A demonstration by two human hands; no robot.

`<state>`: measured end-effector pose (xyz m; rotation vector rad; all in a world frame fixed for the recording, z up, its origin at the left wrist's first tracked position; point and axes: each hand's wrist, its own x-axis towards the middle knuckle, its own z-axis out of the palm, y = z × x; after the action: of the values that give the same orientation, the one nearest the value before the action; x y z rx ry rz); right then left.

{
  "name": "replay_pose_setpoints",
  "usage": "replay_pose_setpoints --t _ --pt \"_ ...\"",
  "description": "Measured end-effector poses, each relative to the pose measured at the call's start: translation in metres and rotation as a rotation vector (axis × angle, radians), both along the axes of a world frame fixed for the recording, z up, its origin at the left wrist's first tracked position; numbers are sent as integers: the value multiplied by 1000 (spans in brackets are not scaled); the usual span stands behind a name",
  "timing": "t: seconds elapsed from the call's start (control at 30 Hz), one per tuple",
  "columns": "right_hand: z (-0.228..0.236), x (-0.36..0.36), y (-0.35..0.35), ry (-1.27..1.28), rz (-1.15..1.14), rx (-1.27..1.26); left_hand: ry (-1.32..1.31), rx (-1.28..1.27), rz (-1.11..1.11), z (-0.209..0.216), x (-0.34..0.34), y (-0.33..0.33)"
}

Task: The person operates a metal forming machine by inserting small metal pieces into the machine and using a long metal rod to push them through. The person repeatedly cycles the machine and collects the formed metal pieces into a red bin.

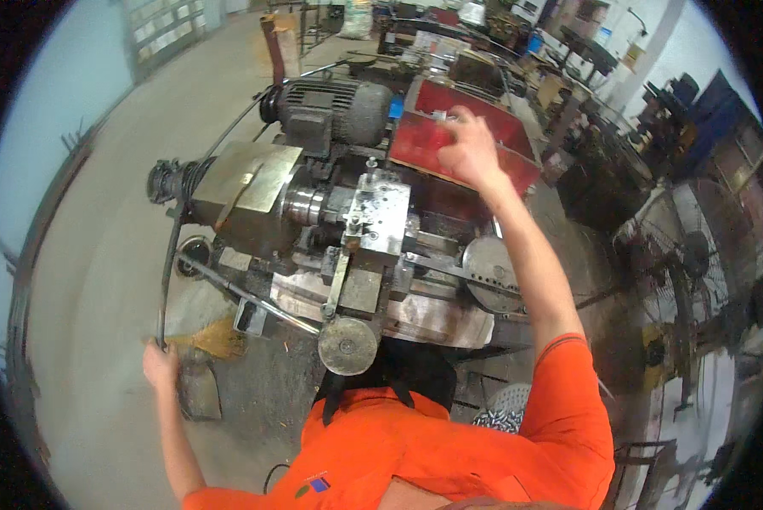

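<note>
My left hand (159, 365) is closed round the lower end of a long dark lever bar (168, 293), left of a small lathe-like machine. My right hand (471, 153) reaches over a red metal tray (420, 144), fingers bent and smeared by motion. A small shiny metal piece (438, 116) shows by its fingertips; whether it is held I cannot tell. Between my arms is the machine, with a bright metal spindle (303, 206) facing a steel tool block (380, 212). A round disc-shaped knob (347, 346) stands closest to my body.
A grey electric motor (335, 112) sits behind the spindle housing, which has a flat metal plate (250, 174) on top. Another disc (490, 272) is at the machine's right. A broom head (216, 338) lies by the left floor. A basket of small metal parts (502, 416) is beside me.
</note>
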<state>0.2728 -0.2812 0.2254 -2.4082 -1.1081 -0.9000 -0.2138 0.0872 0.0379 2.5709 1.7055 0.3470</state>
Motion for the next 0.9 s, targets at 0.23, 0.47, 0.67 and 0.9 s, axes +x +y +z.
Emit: replay_pose_setpoints --t 0.23,0.47,0.67,0.9 --pt "34 -17 -79 -14 137 170 -89 -143 -625 71 89 -62" --pt "-52 -97 -223 533 -131 229 -409 -550 -1030 -6 194 -88" --pt "-195 -224 -383 755 -713 6 -33 -700 -943 -34 226 -94" --pt "-342 -316 -437 1139 -899 -422 -46 -557 -999 -31 233 -102"
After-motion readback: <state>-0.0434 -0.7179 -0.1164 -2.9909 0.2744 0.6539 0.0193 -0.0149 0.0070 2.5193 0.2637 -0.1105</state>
